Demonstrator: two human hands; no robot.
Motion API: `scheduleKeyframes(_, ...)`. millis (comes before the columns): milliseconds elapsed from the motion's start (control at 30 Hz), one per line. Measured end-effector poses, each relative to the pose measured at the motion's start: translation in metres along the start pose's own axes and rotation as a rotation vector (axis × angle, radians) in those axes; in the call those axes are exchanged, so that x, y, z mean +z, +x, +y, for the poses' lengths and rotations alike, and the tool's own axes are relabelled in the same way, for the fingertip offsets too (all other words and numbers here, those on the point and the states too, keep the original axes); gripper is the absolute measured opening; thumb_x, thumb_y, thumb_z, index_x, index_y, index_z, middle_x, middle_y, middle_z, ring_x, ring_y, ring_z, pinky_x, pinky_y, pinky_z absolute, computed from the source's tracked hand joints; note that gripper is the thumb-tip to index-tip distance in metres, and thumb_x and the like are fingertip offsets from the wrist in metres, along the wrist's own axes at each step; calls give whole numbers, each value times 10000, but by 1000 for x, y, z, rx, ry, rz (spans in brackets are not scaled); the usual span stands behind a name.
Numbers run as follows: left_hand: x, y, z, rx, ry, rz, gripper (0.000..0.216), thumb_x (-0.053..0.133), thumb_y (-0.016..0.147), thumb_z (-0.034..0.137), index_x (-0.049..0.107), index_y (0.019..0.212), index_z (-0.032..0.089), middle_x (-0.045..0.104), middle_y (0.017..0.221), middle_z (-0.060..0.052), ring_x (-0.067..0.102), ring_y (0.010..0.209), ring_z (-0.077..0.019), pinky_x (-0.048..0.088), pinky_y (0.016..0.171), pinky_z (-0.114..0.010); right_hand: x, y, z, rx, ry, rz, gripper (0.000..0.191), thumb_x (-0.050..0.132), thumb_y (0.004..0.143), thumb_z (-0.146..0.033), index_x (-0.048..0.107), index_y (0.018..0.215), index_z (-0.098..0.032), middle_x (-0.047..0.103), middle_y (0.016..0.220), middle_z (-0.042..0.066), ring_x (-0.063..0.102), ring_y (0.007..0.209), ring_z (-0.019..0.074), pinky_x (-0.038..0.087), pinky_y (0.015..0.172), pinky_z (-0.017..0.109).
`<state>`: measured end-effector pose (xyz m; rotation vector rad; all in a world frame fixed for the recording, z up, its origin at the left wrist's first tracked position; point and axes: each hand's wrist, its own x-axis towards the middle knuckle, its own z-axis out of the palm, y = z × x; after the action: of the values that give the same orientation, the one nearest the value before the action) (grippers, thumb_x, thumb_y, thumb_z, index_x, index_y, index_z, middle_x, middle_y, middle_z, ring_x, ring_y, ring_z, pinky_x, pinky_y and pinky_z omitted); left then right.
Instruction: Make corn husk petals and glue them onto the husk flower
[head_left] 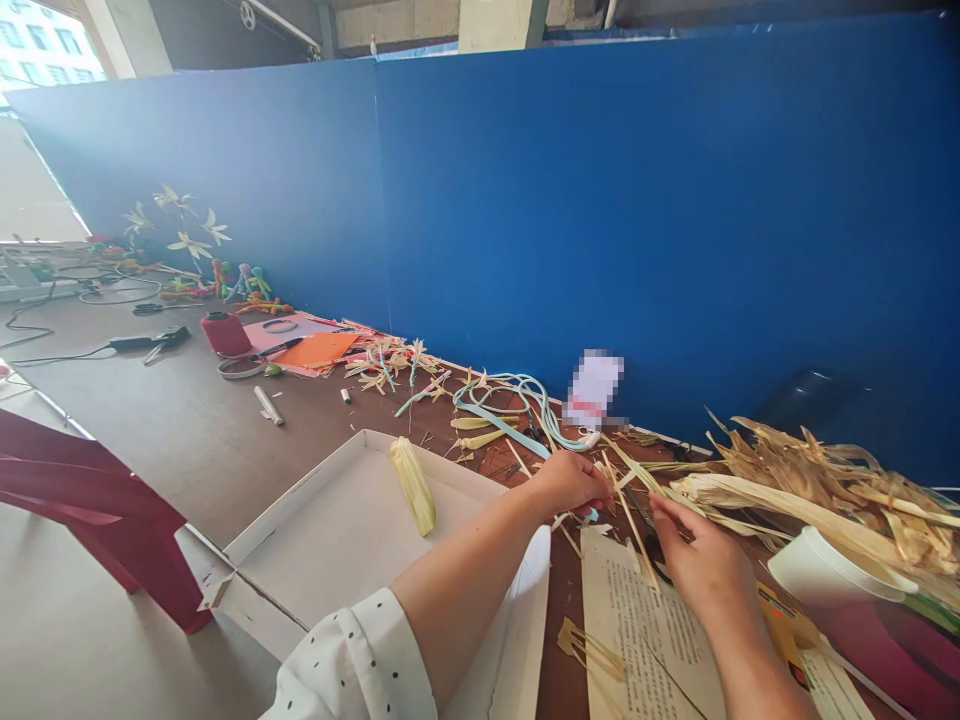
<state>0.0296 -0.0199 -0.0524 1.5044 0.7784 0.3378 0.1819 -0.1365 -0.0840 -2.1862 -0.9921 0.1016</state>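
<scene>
My left hand [568, 484] is closed in a pinch over the near edge of the husk scraps. What its fingertips hold is too small to make out; a small pale piece [624, 482] shows beside them. To its right, my right hand [701, 560] pinches the end of a thin yellowish strip of corn husk [637, 472] between thumb and finger. Below the hands lies a printed sheet [626, 610] with a thin stalk [631, 525] crossing its top. Dark scissor-like handles [654, 548] are partly hidden by my right hand.
A shallow white box [322, 520] at left holds a folded husk bundle [414, 490]. Dry husks [825, 475] and a white-rimmed tub [840, 565] stand at right. Blue cord [517, 385], husk flowers [386, 360] and red thread [225, 335] lie along the blue partition [600, 200].
</scene>
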Motion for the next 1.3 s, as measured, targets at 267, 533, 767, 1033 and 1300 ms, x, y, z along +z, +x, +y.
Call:
scheduleKeyframes(267,4,-2,-1,117,220,-121,128,599,686,206,682,762,145,607,642,4,551,592,-86,484,556,-183,-9,-9,-17,24,160,-27,470,598,655,-648,723,904,-269,718,802,17,638,760,251,457,702,356)
scheduleKeyframes(533,3,-5,3,22,76,-166,122,592,709,146,674,798,134,647,756,-10,568,642,-77,506,586,-192,-7,-6,-9,89,242,114,531,623,651,-648,718,903,-191,676,620,31,606,611,230,444,632,339)
scheduleKeyframes(767,5,-2,-2,40,-39,-212,138,692,653,179,681,785,142,615,669,16,565,625,-73,506,598,-197,-8,-10,-17,73,194,130,528,608,640,-666,726,889,-215,703,725,44,619,704,250,449,693,347)
scheduleKeyframes(1033,11,-2,-4,91,-155,-133,153,719,655,251,656,708,123,591,617,14,537,573,-65,484,599,-213,-1,-10,-12,45,242,13,478,604,671,-653,714,923,-262,710,789,23,627,758,243,447,719,339)
scheduleKeyframes(1300,10,-7,3,-5,-175,-127,42,662,716,157,673,708,117,605,632,20,542,576,-54,482,625,-206,1,-7,-8,28,220,-1,471,543,727,-660,716,932,-272,699,743,35,615,649,230,452,653,351)
